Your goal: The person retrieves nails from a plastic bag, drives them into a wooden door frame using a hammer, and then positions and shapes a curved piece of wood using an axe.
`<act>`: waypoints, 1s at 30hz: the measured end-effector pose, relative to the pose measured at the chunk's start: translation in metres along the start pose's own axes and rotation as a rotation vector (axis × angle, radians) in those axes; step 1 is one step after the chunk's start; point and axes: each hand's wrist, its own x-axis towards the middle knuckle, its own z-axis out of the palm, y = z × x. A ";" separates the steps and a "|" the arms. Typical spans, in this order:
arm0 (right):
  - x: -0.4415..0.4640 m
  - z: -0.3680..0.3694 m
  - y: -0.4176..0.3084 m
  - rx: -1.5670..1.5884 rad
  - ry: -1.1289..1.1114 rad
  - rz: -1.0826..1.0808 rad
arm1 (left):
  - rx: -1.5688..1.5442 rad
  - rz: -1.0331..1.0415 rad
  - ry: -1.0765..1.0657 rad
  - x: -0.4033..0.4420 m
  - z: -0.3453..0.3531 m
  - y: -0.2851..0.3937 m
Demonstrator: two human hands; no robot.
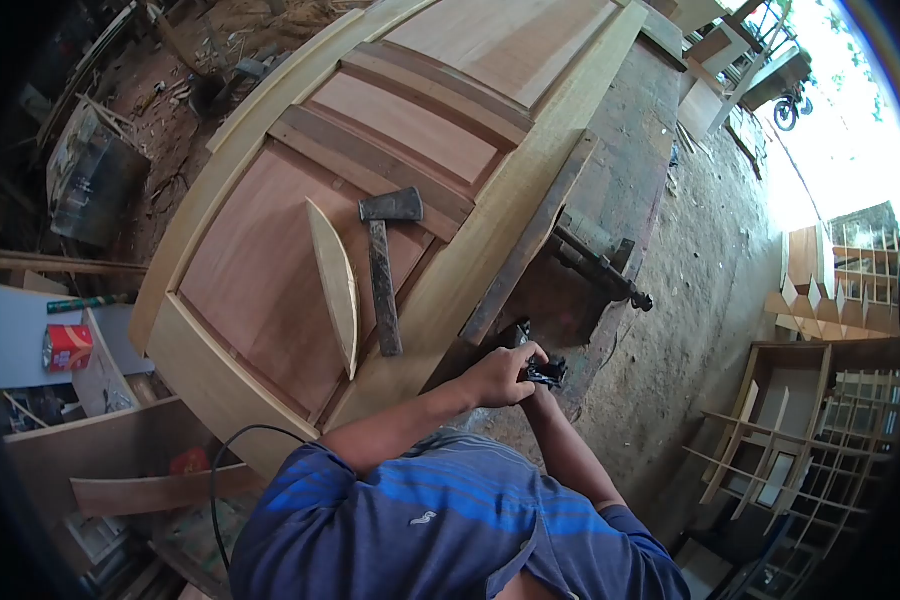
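Note:
My left hand (497,378) is closed around a black metal tool that looks like a hand plane (546,372), beside the bench edge. My right hand (534,391) meets the left at this tool; its fingers are hidden beneath. Left of my hands lies a panelled wooden door (255,265), with reddish panels in a pale frame. On it rest a hatchet (382,270), its handle towards me, and a bow-shaped offcut of pale wood (334,285). A metal vise (600,262) juts from the bench just beyond my hands.
The dark bench top (625,130) runs along the door's right side. Wooden frames and thin lattice strips (810,430) stand at the right. Boards and a red packet (68,347) are at the left. A black cable (232,440) loops near my left arm.

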 end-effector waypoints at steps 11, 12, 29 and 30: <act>-0.010 -0.013 -0.002 -0.134 -0.009 -0.075 | -0.033 0.074 -0.035 -0.010 0.022 0.016; -0.009 -0.015 -0.004 -0.152 -0.013 -0.086 | -0.034 0.093 -0.040 -0.010 0.023 0.018; -0.023 -0.002 -0.053 -0.954 0.084 -0.419 | 0.039 0.067 0.302 -0.004 0.001 -0.023; -0.017 -0.017 -0.054 -1.020 0.101 -0.435 | 0.093 0.087 0.318 -0.006 -0.004 -0.016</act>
